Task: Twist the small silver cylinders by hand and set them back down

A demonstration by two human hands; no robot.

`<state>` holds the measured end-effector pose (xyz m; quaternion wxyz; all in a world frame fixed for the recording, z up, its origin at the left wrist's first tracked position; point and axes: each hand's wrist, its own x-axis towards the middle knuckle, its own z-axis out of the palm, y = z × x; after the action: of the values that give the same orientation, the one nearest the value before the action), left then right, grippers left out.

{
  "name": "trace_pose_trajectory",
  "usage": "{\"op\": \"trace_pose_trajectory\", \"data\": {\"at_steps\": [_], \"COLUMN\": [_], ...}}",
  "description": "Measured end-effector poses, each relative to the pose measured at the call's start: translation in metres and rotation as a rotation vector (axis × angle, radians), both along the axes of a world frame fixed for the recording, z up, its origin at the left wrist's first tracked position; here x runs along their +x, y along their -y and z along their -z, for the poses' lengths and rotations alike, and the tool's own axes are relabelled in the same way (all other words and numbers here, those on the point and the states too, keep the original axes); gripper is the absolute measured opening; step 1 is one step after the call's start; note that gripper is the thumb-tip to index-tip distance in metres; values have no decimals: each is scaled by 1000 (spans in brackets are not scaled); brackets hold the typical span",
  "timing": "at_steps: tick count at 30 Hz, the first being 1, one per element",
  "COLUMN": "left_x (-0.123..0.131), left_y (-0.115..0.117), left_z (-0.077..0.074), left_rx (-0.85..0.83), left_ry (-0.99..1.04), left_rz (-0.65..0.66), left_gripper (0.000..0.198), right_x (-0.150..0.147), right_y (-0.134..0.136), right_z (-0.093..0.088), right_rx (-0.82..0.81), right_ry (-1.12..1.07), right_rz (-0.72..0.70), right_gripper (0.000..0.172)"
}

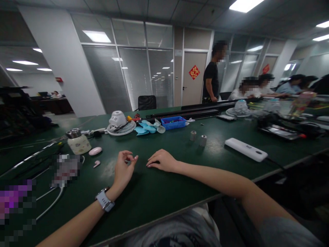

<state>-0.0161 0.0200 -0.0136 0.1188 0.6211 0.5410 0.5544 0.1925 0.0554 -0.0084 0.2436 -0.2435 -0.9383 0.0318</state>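
Note:
My left hand (124,168) rests on its edge on the green table (159,192), fingers curled with thumb and fingertips pinched together; what they hold, if anything, is too small to make out. A watch (105,200) sits on that wrist. My right hand (162,160) lies palm down on the table just to the right, fingers together and stretched flat, holding nothing. Left of my left hand lie a small pink oval case (95,151) and a small pink piece (97,164).
A cream jar with a metal lid (77,141), a white fan housing (119,123), light blue fan blades (149,128), a blue tray (174,122), two small metal cylinders (198,138) and a white power strip (246,149) lie farther back. A person stands by the door; others sit at the right.

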Motion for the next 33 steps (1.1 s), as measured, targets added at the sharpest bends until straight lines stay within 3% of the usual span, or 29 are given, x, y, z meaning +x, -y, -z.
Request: {"op": "trace_pose_trajectory", "data": {"at_steps": [4,8,10,12,17,33], "left_x": [-1,-1,-1,-1,0,0], "left_y": [0,-1,-1,-1,1,0], "left_z": [1,2,3,3,-1,0], "left_rx": [-23,-23,-23,-25,-44,-39], "left_ry": [-6,-6,5,10,11,-21], "left_rz": [13,22,34,42,53,67], "left_gripper": [32,33,33,33,35,35], "right_x": [42,121,155,176,183,182], "right_y": [-18,-48,-61,-69,-75,-72], "right_z": [-17,-50,-60,-62,-51,-53], "right_rx": [133,296,295,237,109,44], "right_ry": [-5,-53,-11,69,157,102], "right_rz": [196,709,940,1068,1135,1173], "right_gripper": [16,21,25,27,26,25]}}
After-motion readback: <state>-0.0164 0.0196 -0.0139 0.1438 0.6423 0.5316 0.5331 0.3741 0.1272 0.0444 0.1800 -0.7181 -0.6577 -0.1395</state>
